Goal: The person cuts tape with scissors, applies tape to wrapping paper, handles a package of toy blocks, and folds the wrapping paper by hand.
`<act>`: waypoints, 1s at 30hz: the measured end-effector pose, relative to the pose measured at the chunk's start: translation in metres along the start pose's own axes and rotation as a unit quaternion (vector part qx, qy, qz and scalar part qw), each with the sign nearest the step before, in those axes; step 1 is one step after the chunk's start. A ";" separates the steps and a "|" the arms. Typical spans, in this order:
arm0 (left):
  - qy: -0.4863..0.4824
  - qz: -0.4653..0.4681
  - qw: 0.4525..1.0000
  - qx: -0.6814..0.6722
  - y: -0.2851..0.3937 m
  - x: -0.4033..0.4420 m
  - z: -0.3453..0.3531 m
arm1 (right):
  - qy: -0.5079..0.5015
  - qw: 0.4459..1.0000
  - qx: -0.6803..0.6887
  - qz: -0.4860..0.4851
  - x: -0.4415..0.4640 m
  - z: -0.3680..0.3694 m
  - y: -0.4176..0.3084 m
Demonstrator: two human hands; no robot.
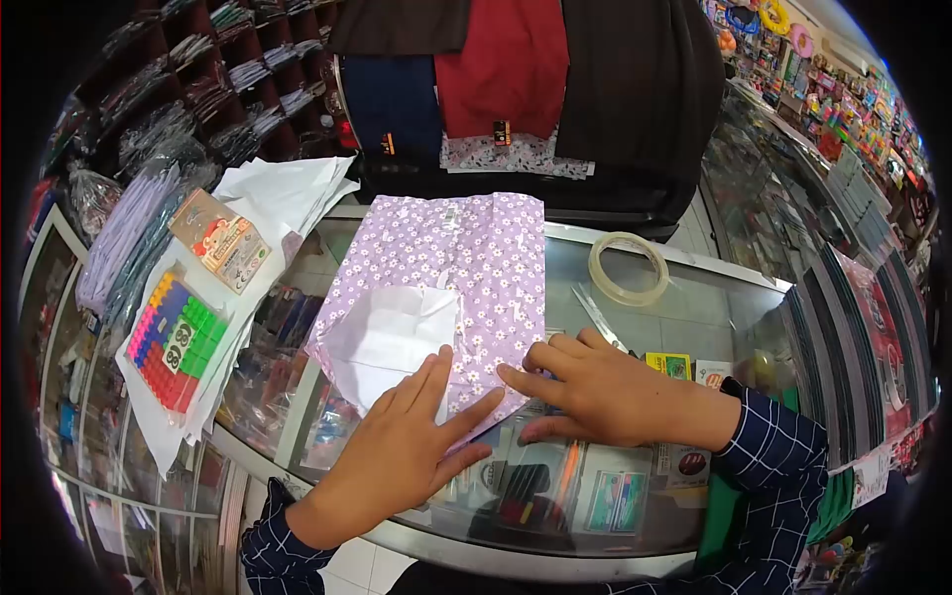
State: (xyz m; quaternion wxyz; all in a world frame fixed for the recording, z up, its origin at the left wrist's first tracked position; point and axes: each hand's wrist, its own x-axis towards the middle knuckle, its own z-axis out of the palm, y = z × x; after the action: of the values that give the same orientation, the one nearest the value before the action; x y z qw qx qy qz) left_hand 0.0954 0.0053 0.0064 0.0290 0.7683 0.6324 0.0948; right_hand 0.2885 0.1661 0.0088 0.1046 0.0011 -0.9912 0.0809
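Note:
Purple paper with white flowers lies folded on the glass counter, its lower left part opened to a white inner side. My left hand rests flat on the lower edge of the paper, fingers spread and pointing up. On the lower right corner of the paper is my right hand, its index fingertip touching the paper, the thumb apart below and the other fingers curled. I see nothing held in either hand. Scissors lie just above my right hand, with a roll of clear tape behind them.
White sheets at the left carry a brown box and a pack of coloured blocks. Stacked books stand at the right. Beyond the counter hang dark and red cloths. Small items show under the glass.

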 end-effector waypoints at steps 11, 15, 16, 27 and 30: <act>-0.013 -0.013 0.999 0.026 0.001 -0.002 -0.002 | 0.009 1.000 -0.026 0.010 0.001 0.005 -0.012; -0.015 -0.023 0.999 0.032 0.003 -0.002 -0.001 | 0.023 0.999 -0.013 0.019 0.001 0.010 -0.012; -0.020 -0.026 0.999 0.032 0.003 -0.002 -0.001 | 0.021 0.999 -0.019 0.022 0.001 0.010 -0.013; 0.016 0.025 0.995 0.099 -0.001 -0.001 0.005 | 0.074 0.997 0.007 -0.033 0.047 0.028 0.029; 0.026 0.025 0.994 0.100 -0.002 -0.002 0.008 | 0.075 0.997 0.016 -0.024 0.069 0.031 0.038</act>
State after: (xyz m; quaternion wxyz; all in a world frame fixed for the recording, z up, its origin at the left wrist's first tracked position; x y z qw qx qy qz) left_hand 0.0948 0.0041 -0.0019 -0.0667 0.7801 0.6199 0.0522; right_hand 0.2142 0.1997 -0.0131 0.1803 0.0204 -0.9789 0.0939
